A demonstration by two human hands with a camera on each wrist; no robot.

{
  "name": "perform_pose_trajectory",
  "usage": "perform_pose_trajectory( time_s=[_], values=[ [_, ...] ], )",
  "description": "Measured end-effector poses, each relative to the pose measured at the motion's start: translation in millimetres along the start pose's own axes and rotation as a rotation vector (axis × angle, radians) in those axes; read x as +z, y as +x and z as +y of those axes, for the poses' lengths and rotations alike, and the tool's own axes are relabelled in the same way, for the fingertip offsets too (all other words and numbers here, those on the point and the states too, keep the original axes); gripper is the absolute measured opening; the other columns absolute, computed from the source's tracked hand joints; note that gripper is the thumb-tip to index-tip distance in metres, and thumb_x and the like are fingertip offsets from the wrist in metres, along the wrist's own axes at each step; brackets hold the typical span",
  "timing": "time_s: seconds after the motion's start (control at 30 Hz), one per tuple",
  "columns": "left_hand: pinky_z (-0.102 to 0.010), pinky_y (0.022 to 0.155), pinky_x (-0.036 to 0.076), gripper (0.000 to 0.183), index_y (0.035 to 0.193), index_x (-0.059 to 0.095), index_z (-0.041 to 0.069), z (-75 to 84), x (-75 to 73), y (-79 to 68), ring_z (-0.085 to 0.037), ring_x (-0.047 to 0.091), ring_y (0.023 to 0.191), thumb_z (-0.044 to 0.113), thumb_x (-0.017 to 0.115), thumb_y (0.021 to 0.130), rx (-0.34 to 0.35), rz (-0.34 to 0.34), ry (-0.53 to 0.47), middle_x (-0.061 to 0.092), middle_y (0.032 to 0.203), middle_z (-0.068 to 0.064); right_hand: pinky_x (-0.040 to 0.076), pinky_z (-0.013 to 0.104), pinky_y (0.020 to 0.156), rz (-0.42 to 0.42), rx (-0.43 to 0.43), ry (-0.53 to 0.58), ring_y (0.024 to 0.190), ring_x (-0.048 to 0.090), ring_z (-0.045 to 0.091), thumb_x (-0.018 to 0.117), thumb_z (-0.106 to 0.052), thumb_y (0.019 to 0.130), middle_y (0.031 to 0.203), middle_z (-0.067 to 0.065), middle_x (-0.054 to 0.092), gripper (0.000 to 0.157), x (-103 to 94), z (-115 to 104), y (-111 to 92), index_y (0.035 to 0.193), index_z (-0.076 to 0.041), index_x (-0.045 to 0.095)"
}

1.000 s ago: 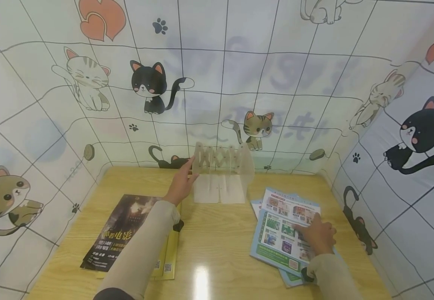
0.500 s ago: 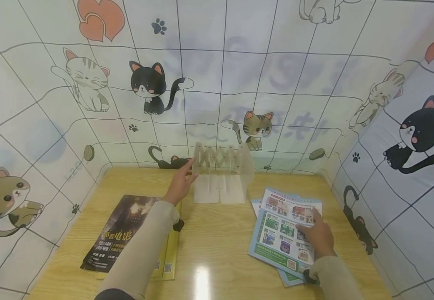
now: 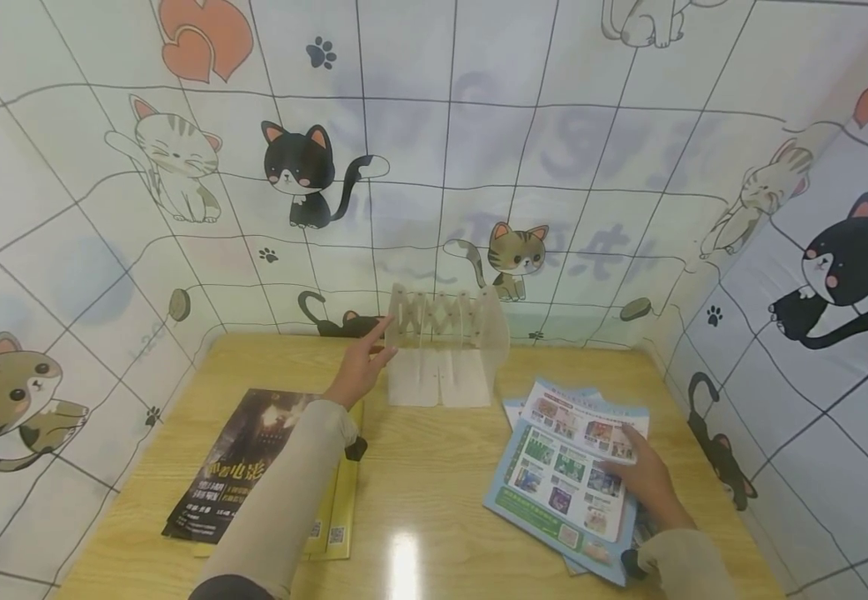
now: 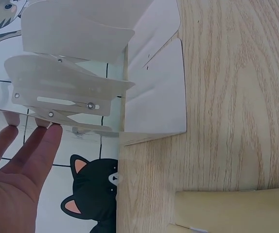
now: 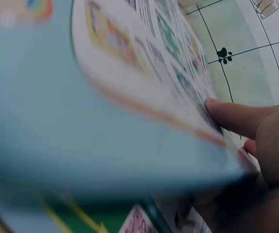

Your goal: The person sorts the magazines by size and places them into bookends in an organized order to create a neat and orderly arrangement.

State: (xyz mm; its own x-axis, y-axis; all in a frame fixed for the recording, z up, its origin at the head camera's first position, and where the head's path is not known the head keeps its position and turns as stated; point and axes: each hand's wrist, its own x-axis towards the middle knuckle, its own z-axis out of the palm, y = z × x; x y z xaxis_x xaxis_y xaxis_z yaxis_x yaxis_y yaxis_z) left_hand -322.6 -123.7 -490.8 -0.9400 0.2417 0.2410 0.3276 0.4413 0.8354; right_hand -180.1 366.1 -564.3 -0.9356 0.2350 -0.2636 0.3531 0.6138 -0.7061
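Observation:
In the head view a translucent white expandable desk bookshelf (image 3: pixel 441 358) stands at the back of the table, with upright dividers and a flat base. My left hand (image 3: pixel 359 367) touches its left side panel with extended fingers; the left wrist view has the fingertips (image 4: pixel 54 133) against that panel. At the right, my right hand (image 3: pixel 647 475) holds a light-blue booklet (image 3: pixel 554 492) by its right edge, thumb on the printed face and other fingers mostly hidden underneath. The booklet (image 5: pixel 105 131) is raised and tilted, blurred close up in the right wrist view. More booklets (image 3: pixel 512 408) lie beneath it.
Beneath my left forearm are a dark-covered booklet (image 3: pixel 246 467) and yellow ones (image 3: pixel 340 508). The wooden table (image 3: pixel 419 467) is bounded behind and at both sides by a cat-patterned cloth wall (image 3: pixel 419 167).
My right hand has taken hold of the top booklet's right edge, shifting it slightly toward me and lifting it off those below. My left hand stays at the bookshelf.

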Motion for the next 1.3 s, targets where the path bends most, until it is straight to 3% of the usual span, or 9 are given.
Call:
perform_pose_trajectory(
  time_s=[0.07, 0.27, 0.5, 0.83, 0.97, 1.07, 1.3],
  values=[
    [-0.045, 0.08, 0.056, 0.059, 0.153, 0.032, 0.031, -0.7, 0.8, 0.0, -0.036, 0.055, 0.119, 0.024, 0.057, 0.1, 0.007, -0.001, -0.005, 0.036, 0.153, -0.011, 0.02, 0.064, 0.108, -0.016, 0.0, 0.023, 0.132, 0.025, 0.054, 0.072, -0.026, 0.087, 0.155, 0.03, 0.01, 0.097, -1.6, 3, -2, 0.157, -0.012, 0.006],
    [-0.046, 0.081, 0.055, 0.059, 0.153, 0.032, 0.029, -0.4, 1.6, -0.4, -0.037, 0.055, 0.118, 0.024, 0.056, 0.1, 0.025, 0.005, -0.003, 0.032, 0.154, -0.01, 0.032, 0.058, 0.103, -0.078, -0.022, 0.125, 0.12, 0.044, 0.045, 0.07, -0.022, 0.088, 0.156, 0.029, 0.01, 0.1, -5.9, 8, -10, 0.157, -0.018, -0.002],
    [-0.046, 0.08, 0.056, 0.06, 0.153, 0.031, 0.032, -1.1, 0.8, -0.8, -0.035, 0.057, 0.116, 0.023, 0.057, 0.1, 0.003, 0.003, -0.019, 0.034, 0.154, -0.01, 0.04, 0.057, 0.097, -0.061, -0.041, 0.115, 0.101, 0.061, 0.036, 0.071, -0.021, 0.088, 0.15, 0.032, 0.023, 0.101, -7.3, 2, -22, 0.157, -0.025, -0.004],
    [-0.043, 0.084, 0.055, 0.061, 0.153, 0.029, 0.037, 1.9, 1.2, -1.3, -0.033, 0.058, 0.115, 0.025, 0.055, 0.1, -0.035, -0.015, -0.036, 0.027, 0.157, -0.005, 0.032, 0.063, 0.102, 0.009, -0.142, 0.064, 0.121, 0.045, 0.049, 0.068, -0.018, 0.091, 0.154, 0.028, 0.02, 0.099, -9.0, -15, -42, 0.154, -0.041, -0.005],
    [-0.042, 0.084, 0.055, 0.061, 0.152, 0.029, 0.04, 2.6, 0.0, -1.5, -0.032, 0.058, 0.115, 0.025, 0.055, 0.1, -0.041, -0.013, -0.029, 0.028, 0.156, -0.005, 0.049, 0.048, 0.089, 0.054, -0.179, 0.038, 0.109, 0.056, 0.043, 0.068, -0.018, 0.091, 0.151, 0.029, 0.027, 0.099, -10.3, -27, -51, 0.154, -0.043, -0.003],
    [-0.041, 0.084, 0.055, 0.06, 0.152, 0.029, 0.039, 1.9, 0.4, -1.2, -0.032, 0.057, 0.116, 0.025, 0.056, 0.1, -0.035, -0.008, -0.036, 0.031, 0.155, -0.007, 0.053, 0.04, 0.08, 0.082, -0.194, 0.026, 0.101, 0.06, 0.038, 0.068, -0.016, 0.091, 0.146, 0.03, 0.034, 0.098, -10.1, -33, -55, 0.153, -0.045, -0.002],
    [-0.042, 0.083, 0.055, 0.06, 0.153, 0.031, 0.033, 2.9, 2.8, -1.2, -0.034, 0.058, 0.115, 0.018, 0.056, 0.1, -0.023, 0.009, -0.048, 0.039, 0.149, -0.015, 0.051, 0.053, 0.085, 0.159, -0.213, -0.025, 0.102, 0.06, 0.043, 0.068, -0.017, 0.091, 0.146, 0.031, 0.034, 0.099, -6.9, -46, -66, 0.154, -0.042, -0.003]
  ],
)
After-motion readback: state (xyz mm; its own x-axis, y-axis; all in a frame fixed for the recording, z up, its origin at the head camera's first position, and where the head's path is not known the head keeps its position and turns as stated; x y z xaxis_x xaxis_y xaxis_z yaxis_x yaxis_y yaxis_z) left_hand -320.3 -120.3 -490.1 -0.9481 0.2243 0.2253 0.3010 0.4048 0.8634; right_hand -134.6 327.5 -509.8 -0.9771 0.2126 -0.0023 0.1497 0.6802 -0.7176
